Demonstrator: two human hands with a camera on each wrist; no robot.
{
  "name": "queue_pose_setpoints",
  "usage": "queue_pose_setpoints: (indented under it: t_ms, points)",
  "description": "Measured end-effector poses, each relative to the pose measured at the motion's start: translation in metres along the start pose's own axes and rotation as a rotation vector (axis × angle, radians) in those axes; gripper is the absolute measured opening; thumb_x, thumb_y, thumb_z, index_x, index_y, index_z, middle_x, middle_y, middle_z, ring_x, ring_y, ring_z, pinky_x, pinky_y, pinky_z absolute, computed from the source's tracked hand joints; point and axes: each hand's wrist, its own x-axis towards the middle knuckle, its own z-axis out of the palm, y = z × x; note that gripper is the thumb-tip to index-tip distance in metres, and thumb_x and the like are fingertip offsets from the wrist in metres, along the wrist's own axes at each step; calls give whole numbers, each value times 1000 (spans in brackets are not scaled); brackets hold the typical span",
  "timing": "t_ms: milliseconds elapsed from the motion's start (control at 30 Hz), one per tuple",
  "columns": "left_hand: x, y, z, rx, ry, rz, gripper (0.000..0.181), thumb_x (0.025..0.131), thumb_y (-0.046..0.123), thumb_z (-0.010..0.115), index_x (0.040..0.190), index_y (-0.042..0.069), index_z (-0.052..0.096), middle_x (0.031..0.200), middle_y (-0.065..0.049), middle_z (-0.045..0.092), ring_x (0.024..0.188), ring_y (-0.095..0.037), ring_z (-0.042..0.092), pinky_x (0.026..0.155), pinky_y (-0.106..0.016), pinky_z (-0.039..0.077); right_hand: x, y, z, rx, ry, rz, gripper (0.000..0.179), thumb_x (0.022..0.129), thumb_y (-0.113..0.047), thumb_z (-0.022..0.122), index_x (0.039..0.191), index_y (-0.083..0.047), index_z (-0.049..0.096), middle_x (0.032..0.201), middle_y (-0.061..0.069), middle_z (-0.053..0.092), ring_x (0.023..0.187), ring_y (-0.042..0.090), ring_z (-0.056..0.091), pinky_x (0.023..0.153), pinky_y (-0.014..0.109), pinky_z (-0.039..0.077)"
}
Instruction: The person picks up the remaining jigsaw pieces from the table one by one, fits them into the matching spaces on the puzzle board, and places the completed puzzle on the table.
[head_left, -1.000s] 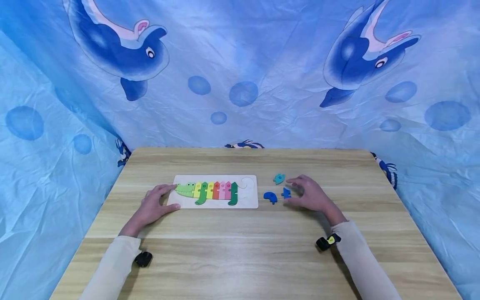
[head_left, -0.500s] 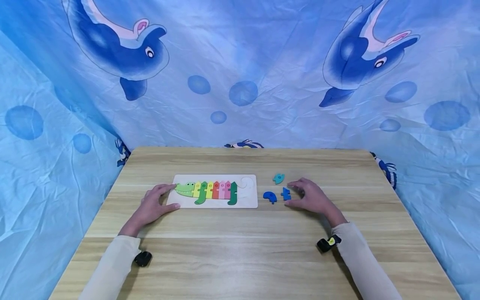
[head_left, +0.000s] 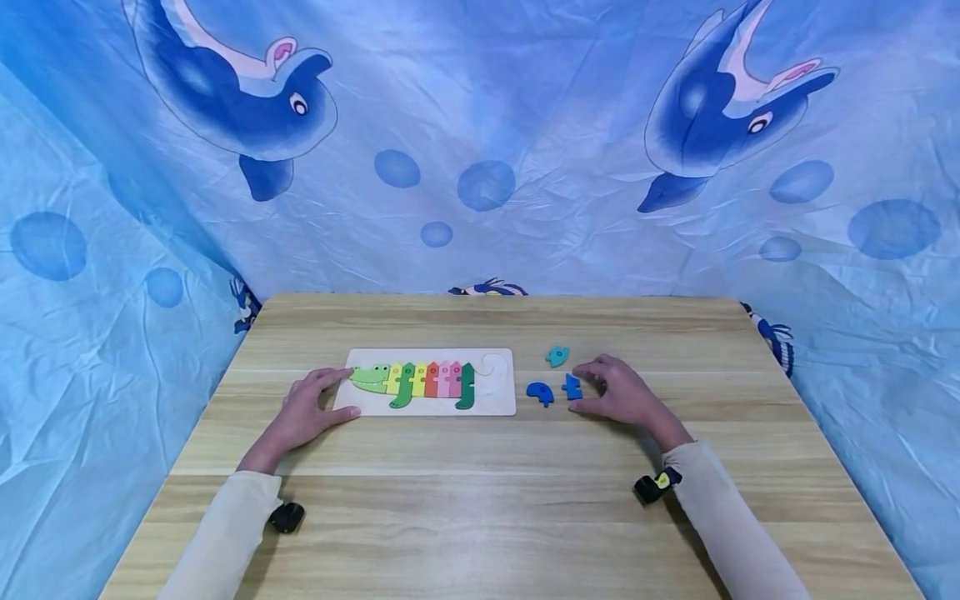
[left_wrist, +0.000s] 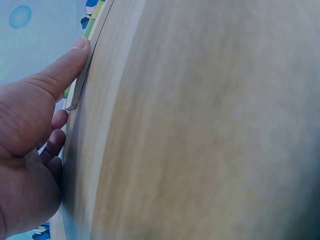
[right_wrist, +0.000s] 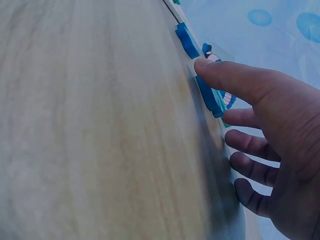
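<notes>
A pale puzzle board (head_left: pixel 497 402) lies on the table with a colourful crocodile set into it, its curled tail outline bare at the right. My left hand (head_left: pixel 306 413) holds the board's left end, thumb (left_wrist: pixel 80 50) at the near edge and index finger by the snout. Right of the board, my right hand (head_left: pixel 621 393) pinches a small blue puzzle piece (head_left: pixel 572 387) lying flat, thumb (right_wrist: pixel 205 67) at its near end and index fingertip at its far end. The other right fingers are loosely bent. A rounded blue piece (head_left: pixel 540 393) and a teal piece (head_left: pixel 557 357) lie close by.
The wooden table (head_left: pixel 480 517) stretches out in front of both forearms. Behind and beside it hangs a blue curtain (head_left: pixel 555 242) printed with dolphins. Each wrist wears a small black camera (head_left: pixel 287 517).
My right thumb and index finger have come down slightly closer about the small blue piece. The left hand, the board and the other pieces stay put.
</notes>
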Motion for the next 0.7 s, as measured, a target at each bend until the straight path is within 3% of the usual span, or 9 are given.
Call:
queue_pose_setpoints:
  t_ms: [700]
  points:
    - [1,-1,0,4,-5,-6,81,87,43,82,152,9,47,154,-27,38,133,-50,33,103,-67,22,6,2,4,-20,57,-53,42,78,-42,88,106,-13,76,97,-3,64,84,13,54,75,36,47]
